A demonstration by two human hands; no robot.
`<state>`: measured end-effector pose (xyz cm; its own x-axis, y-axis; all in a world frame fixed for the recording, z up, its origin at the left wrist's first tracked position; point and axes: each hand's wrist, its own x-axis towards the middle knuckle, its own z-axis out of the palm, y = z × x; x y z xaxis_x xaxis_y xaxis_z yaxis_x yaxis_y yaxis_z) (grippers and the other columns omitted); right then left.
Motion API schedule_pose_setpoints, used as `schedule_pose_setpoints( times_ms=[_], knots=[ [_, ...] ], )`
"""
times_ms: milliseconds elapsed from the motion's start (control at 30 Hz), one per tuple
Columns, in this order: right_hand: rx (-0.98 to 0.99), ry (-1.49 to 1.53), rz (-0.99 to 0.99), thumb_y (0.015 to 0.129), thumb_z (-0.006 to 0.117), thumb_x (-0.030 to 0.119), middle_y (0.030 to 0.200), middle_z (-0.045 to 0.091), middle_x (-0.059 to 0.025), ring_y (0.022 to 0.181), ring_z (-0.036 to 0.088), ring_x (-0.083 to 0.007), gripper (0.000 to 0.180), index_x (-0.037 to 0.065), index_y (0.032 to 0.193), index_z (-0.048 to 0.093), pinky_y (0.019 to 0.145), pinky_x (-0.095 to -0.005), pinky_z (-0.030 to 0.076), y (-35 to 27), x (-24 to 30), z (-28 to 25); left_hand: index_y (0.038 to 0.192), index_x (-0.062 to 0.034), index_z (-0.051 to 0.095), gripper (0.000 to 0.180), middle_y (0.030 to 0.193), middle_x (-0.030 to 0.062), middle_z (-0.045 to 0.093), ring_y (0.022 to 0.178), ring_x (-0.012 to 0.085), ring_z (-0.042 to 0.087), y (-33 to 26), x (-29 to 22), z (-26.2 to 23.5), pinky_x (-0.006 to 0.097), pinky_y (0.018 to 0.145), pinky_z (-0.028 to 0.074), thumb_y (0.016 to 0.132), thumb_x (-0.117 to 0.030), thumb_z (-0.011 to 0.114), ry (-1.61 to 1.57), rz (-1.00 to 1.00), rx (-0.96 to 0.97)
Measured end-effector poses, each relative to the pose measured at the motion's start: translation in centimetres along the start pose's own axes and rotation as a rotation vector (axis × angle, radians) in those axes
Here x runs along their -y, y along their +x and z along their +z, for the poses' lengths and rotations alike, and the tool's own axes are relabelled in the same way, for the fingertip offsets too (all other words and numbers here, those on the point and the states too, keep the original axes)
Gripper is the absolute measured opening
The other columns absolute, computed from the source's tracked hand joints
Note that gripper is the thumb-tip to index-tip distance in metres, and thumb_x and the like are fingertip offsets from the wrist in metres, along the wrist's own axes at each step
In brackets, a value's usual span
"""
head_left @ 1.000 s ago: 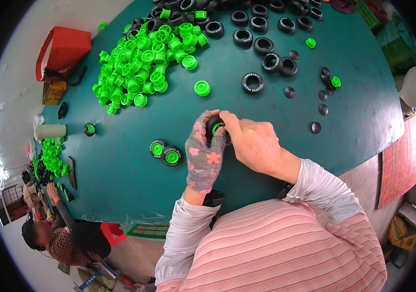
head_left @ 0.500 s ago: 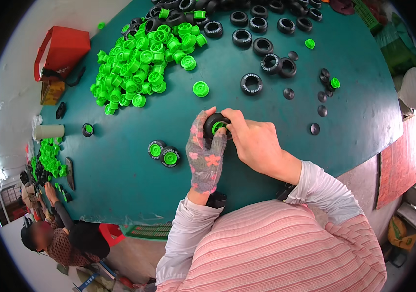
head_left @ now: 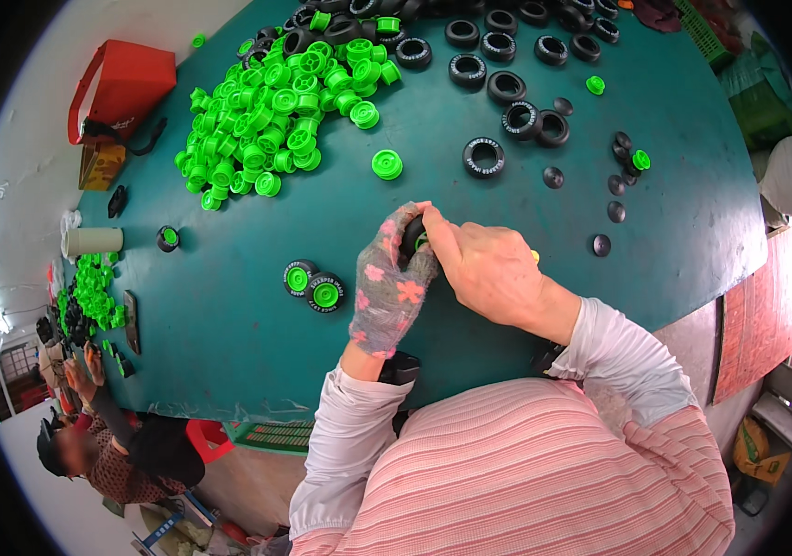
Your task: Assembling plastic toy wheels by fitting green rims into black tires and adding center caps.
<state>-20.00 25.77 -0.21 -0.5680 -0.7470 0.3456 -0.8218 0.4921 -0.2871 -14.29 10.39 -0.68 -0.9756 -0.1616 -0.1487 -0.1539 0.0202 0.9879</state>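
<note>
My left hand [head_left: 389, 283], in a grey glove with pink flowers, is wrapped around a small black toy tyre with a green hub [head_left: 414, 241] just above the dark green table [head_left: 229, 324]. My bare right hand [head_left: 484, 269] presses on the same wheel from the right, fingertips on its top. Most of the wheel is hidden by both hands. Two finished wheels [head_left: 314, 285], black with green hubs, lie left of my gloved hand. A lone green hub [head_left: 386, 164] and a loose black tyre [head_left: 484, 157] lie farther out.
A big heap of green hubs [head_left: 275, 111] fills the far left; several black tyres [head_left: 507, 56] lie at the far middle. Small black caps [head_left: 604, 213] are scattered to the right. A red bag [head_left: 122, 88] sits at the table's left. Another person [head_left: 90, 445] works at lower left.
My hands have stayed over the same wheel; the green hub that showed half a second ago is now mostly covered by my right fingers pressing on it.
</note>
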Motion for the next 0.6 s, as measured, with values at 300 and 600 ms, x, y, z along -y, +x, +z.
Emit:
schedule_pose_setpoints(
  times_ms=[300,600],
  knots=[
    [0.068,0.645,0.466,0.091,0.071,0.019,0.088,0.068,-0.0043,0.066,0.064,-0.0158,0.035,-0.001,0.117,0.060,0.055,-0.0325,0.049,-0.6,-1.5,-0.5,0.138,0.0036,0.049,0.046,0.114,0.0147,0.067,0.089,0.0231,0.071,0.0,-0.5,-1.3,0.032,0.073,0.062,0.098,-0.014,0.064,-0.266,-0.196,-0.036],
    [0.159,1.322,0.855,0.098,0.067,0.024,0.093,0.067,-0.0030,0.063,0.053,-0.0052,0.029,-0.003,0.109,0.064,0.049,-0.0239,0.042,-0.1,-1.3,-0.5,0.136,0.0057,0.051,0.046,0.116,0.0163,0.067,0.093,0.0262,0.073,-1.0,-0.7,-1.5,0.035,0.077,0.064,0.102,-0.025,0.061,-0.422,-0.221,-0.036]
  ],
)
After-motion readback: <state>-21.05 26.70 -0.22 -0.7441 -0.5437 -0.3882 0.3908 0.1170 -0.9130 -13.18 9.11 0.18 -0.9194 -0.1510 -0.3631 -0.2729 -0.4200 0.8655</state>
